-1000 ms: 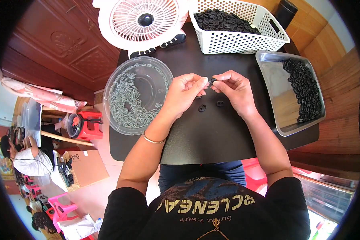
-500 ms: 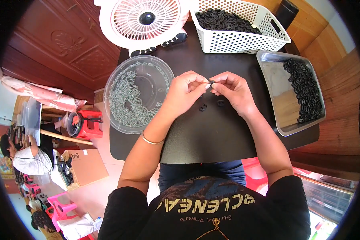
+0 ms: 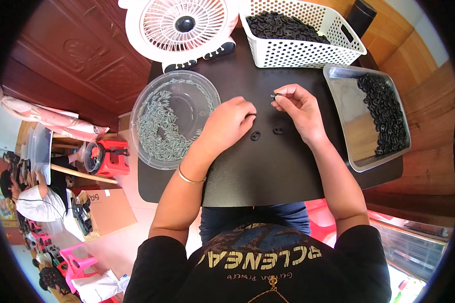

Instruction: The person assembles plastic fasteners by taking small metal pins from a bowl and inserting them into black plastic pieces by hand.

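My right hand [image 3: 299,107] pinches a small black plastic piece [image 3: 278,95] above the table, and a short pale metal screw-like pin [image 3: 272,96] sticks out of its left side. My left hand [image 3: 231,121] is lower and further left, its fingers curled down at the tabletop. At those fingertips shows the dark edge of another black piece [image 3: 253,115], mostly hidden. Two more black oval pieces with holes lie between the hands: one [image 3: 256,135] near my left thumb, the other [image 3: 278,130] a little to its right.
A clear round tub [image 3: 136,132] of small grey-green screw-like pins stands at left. On the right is a metal tray [image 3: 354,144] of black pieces. A white perforated basket [image 3: 308,56] with more, and a white fan [image 3: 136,38], stand at the back. A person [image 3: 40,202] sits far left.
My hands have come apart. The right keeps the black piece and has moved slightly right and away from me; the left has dropped back to a black piece on the table.
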The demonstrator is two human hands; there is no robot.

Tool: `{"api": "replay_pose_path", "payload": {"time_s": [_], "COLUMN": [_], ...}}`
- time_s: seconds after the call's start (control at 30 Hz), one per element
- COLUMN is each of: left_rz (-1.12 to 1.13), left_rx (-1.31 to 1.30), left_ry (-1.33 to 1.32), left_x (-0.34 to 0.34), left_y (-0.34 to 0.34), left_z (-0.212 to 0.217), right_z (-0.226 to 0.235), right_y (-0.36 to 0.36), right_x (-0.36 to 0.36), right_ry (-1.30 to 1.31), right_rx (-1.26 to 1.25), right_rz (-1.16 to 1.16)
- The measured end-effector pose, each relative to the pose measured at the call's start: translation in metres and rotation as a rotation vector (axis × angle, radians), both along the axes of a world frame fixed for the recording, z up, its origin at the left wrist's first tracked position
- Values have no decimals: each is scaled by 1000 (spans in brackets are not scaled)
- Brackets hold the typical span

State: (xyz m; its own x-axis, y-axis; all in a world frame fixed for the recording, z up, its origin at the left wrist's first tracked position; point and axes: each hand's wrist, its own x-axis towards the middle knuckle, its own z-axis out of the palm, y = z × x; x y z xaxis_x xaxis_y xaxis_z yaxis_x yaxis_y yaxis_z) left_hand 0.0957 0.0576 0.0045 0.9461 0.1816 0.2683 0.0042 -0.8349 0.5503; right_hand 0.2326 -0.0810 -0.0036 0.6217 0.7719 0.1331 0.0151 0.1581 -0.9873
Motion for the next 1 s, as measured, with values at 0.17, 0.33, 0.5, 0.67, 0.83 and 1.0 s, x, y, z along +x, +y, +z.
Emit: {"api": "replay_pose_path", "payload": {"time_s": [0.17,0.33,0.5,0.67,0.83,1.0], "left_rz": [37,-32,-51,-32,-52,-43], "left_rx": [-1017,-1370,-1382,-1306,-1206,-1302], "left_ry": [-120,-200,-197,-189,-215,-225], "left_x": [7,8,9,8,11,11], "left_y": [-3,-5,-6,-6,-8,-8], "left_z": [1,1,1,1,-4,-7], "right_z": [5,7,5,6,7,10], "right_y": [-2,-2,-2,-2,-3,-3], "right_x": [-6,-9,-9,-11,-13,-14], "right_ry": [9,9,19,-19,-46,-5], "right_rx": [-19,-7,1,-4,-11,27], "right_rz": [21,82,103,64,80,88]}}
